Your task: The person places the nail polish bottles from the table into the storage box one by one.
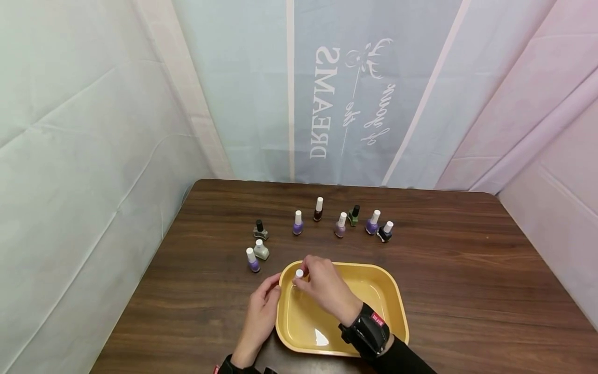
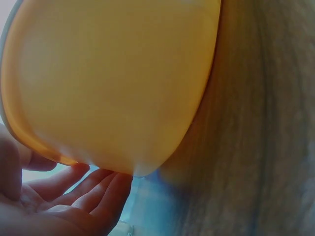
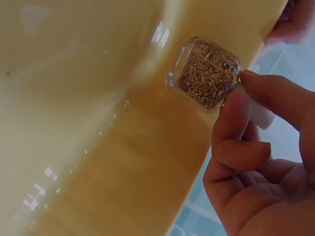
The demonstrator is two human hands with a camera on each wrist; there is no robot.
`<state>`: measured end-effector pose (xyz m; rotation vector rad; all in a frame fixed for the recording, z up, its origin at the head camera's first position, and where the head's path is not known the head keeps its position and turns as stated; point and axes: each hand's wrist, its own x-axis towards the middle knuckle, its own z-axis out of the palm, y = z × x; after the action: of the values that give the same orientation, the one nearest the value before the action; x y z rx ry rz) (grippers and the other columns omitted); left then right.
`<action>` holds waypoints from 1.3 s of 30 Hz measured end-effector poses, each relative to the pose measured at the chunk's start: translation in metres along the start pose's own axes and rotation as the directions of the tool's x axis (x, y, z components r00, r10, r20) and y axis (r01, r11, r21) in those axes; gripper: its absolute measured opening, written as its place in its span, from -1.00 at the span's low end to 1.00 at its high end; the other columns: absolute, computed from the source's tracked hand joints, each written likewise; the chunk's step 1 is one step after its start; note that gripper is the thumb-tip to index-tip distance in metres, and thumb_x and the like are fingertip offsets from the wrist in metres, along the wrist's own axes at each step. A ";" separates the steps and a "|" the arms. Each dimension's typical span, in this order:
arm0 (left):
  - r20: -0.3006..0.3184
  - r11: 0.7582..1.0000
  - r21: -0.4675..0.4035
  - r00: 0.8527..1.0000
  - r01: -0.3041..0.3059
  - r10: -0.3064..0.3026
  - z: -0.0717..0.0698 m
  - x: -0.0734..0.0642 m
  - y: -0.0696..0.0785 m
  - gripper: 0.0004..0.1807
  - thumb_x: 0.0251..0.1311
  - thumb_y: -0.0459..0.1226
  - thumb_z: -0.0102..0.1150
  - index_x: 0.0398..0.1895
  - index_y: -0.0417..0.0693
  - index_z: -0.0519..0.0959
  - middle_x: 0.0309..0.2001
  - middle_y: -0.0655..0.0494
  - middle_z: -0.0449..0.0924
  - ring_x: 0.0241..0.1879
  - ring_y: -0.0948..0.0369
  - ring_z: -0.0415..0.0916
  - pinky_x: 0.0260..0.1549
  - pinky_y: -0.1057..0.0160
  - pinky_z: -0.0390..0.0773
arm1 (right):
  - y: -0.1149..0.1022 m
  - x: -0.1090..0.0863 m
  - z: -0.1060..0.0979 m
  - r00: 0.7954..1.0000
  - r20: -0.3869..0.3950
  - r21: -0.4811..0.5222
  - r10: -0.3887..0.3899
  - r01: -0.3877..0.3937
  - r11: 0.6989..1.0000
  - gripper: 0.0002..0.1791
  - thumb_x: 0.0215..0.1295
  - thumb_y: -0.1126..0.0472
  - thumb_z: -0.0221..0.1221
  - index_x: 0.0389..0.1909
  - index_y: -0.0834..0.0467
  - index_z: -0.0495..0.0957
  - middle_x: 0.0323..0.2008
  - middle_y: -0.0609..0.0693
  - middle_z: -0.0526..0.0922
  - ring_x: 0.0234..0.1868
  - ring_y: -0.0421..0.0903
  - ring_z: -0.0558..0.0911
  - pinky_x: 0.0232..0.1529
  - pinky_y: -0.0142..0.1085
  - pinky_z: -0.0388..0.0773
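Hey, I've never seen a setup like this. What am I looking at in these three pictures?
There's no machine here, just a person's two bare hands. The wide picture comes from a camera worn on the head, looking forward and down. The two close-ups come from cameras worn on the wrists, each showing that hand's work. On the brown table sits a yellow tray, with nine small bottles, probably nail polish, beyond it and toward its left. The right hand holds another, a glittery bottle, by its white cap, at the tray's far left corner. The left hand touches the tray's left side.
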<state>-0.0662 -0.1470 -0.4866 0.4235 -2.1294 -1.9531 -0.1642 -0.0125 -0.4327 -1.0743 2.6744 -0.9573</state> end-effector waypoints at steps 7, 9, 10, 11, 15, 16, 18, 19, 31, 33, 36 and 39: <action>-0.001 1.000 0.011 1.000 -0.001 0.001 0.000 0.000 0.001 -0.65 0.42 -0.35 -0.10 0.18 -0.31 0.47 0.12 -0.27 0.54 0.07 0.00 0.57 -0.06 0.32 0.61 | 0.000 0.002 0.007 1.000 0.016 -0.045 -0.012 0.013 0.999 -0.80 0.09 0.22 0.35 -0.47 0.13 0.48 -0.50 -0.12 0.52 -0.53 -0.28 0.40 -0.53 -0.50 0.36; -0.002 1.000 0.014 1.000 0.001 -0.001 0.000 0.000 0.001 -0.65 0.42 -0.34 -0.09 0.18 -0.30 0.47 0.12 -0.26 0.55 0.07 0.00 0.57 -0.06 0.31 0.61 | 0.000 0.002 0.008 1.000 0.020 -0.049 -0.016 0.017 0.999 -0.81 0.10 0.23 0.34 -0.48 0.12 0.48 -0.50 -0.11 0.51 -0.51 -0.27 0.42 -0.52 -0.49 0.36; -0.002 1.000 0.014 1.000 0.001 -0.001 0.000 0.000 0.001 -0.65 0.42 -0.34 -0.09 0.18 -0.30 0.47 0.12 -0.26 0.54 0.07 0.01 0.57 -0.06 0.31 0.61 | 0.000 0.002 0.009 1.000 0.022 -0.048 -0.017 0.018 0.999 -0.81 0.10 0.23 0.34 -0.48 0.12 0.48 -0.50 -0.11 0.52 -0.51 -0.27 0.42 -0.51 -0.49 0.37; -0.003 1.000 0.015 1.000 0.003 -0.003 0.000 0.000 0.001 -0.65 0.42 -0.33 -0.09 0.18 -0.29 0.47 0.12 -0.26 0.55 0.07 0.01 0.57 -0.06 0.30 0.61 | 0.000 0.002 0.009 1.000 0.024 -0.046 -0.017 0.018 0.999 -0.81 0.11 0.23 0.34 -0.49 0.12 0.48 -0.50 -0.11 0.52 -0.50 -0.26 0.43 -0.51 -0.49 0.37; 0.000 1.000 0.017 1.000 0.009 -0.009 0.000 0.000 0.001 -0.64 0.42 -0.32 -0.09 0.19 -0.28 0.47 0.13 -0.25 0.54 0.08 0.02 0.57 -0.04 0.29 0.61 | 0.000 0.003 0.010 1.000 0.029 -0.040 -0.008 0.010 0.999 -0.81 0.10 0.24 0.33 -0.49 0.12 0.48 -0.50 -0.10 0.53 -0.50 -0.26 0.44 -0.51 -0.49 0.38; 0.000 1.000 0.016 1.000 0.008 -0.008 0.000 0.000 0.001 -0.64 0.42 -0.32 -0.09 0.19 -0.29 0.47 0.13 -0.25 0.54 0.09 0.01 0.56 -0.04 0.28 0.61 | 0.000 0.003 0.011 0.999 0.032 -0.039 -0.006 0.008 0.999 -0.81 0.10 0.24 0.34 -0.49 0.12 0.48 -0.50 -0.10 0.53 -0.50 -0.26 0.44 -0.51 -0.49 0.38; 0.002 1.000 0.016 1.000 0.008 -0.008 0.000 0.000 0.001 -0.64 0.42 -0.33 -0.10 0.19 -0.29 0.47 0.14 -0.26 0.53 0.10 0.01 0.56 -0.02 0.26 0.61 | -0.001 0.003 0.011 0.999 0.035 -0.040 0.000 0.002 0.999 -0.82 0.10 0.24 0.34 -0.48 0.12 0.48 -0.50 -0.10 0.53 -0.50 -0.26 0.44 -0.52 -0.49 0.38; 0.003 1.000 0.013 1.000 0.007 -0.007 0.000 0.000 0.001 -0.64 0.42 -0.33 -0.10 0.19 -0.29 0.46 0.14 -0.26 0.53 0.10 0.00 0.55 -0.02 0.26 0.61 | -0.001 0.004 0.012 0.999 0.035 -0.041 0.001 0.000 0.999 -0.82 0.10 0.24 0.33 -0.48 0.12 0.48 -0.50 -0.10 0.53 -0.50 -0.27 0.45 -0.52 -0.49 0.38; 0.009 1.000 -0.006 1.000 0.008 -0.008 0.000 0.000 -0.001 -0.64 0.43 -0.34 -0.11 0.19 -0.31 0.46 0.13 -0.27 0.54 0.09 0.01 0.56 -0.03 0.29 0.61 | -0.002 0.005 0.015 0.999 0.042 -0.050 0.002 0.000 0.999 -0.81 0.11 0.22 0.35 -0.46 0.15 0.50 -0.51 -0.11 0.50 -0.51 -0.26 0.42 -0.51 -0.49 0.37; 0.007 1.000 -0.005 1.000 0.007 -0.007 0.000 0.000 -0.001 -0.64 0.42 -0.34 -0.11 0.19 -0.31 0.46 0.12 -0.27 0.54 0.09 0.01 0.56 -0.04 0.30 0.61 | -0.002 0.005 0.015 0.999 0.044 -0.049 0.004 -0.002 0.999 -0.81 0.10 0.22 0.35 -0.47 0.14 0.49 -0.52 -0.11 0.51 -0.51 -0.27 0.42 -0.52 -0.49 0.37; 0.003 1.000 -0.005 1.000 0.008 -0.008 0.000 0.001 -0.002 -0.65 0.42 -0.35 -0.11 0.18 -0.31 0.46 0.12 -0.27 0.53 0.09 -0.01 0.56 -0.04 0.32 0.60 | -0.001 0.005 0.016 0.999 0.049 -0.043 0.006 -0.004 0.999 -0.81 0.09 0.23 0.35 -0.47 0.13 0.49 -0.51 -0.11 0.52 -0.51 -0.27 0.43 -0.51 -0.49 0.37; 0.006 1.000 -0.009 1.000 0.013 -0.013 0.000 0.001 -0.002 -0.64 0.42 -0.35 -0.11 0.19 -0.32 0.45 0.13 -0.28 0.52 0.09 -0.01 0.55 -0.05 0.32 0.60 | 0.000 0.005 0.016 0.999 0.051 -0.042 0.012 -0.010 0.999 -0.81 0.08 0.25 0.34 -0.49 0.12 0.48 -0.52 -0.11 0.52 -0.51 -0.27 0.43 -0.51 -0.49 0.37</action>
<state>-0.0670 -0.1477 -0.4890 0.4322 -2.1253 -1.9730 -0.1627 -0.0241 -0.4443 -1.0753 2.6673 -0.8641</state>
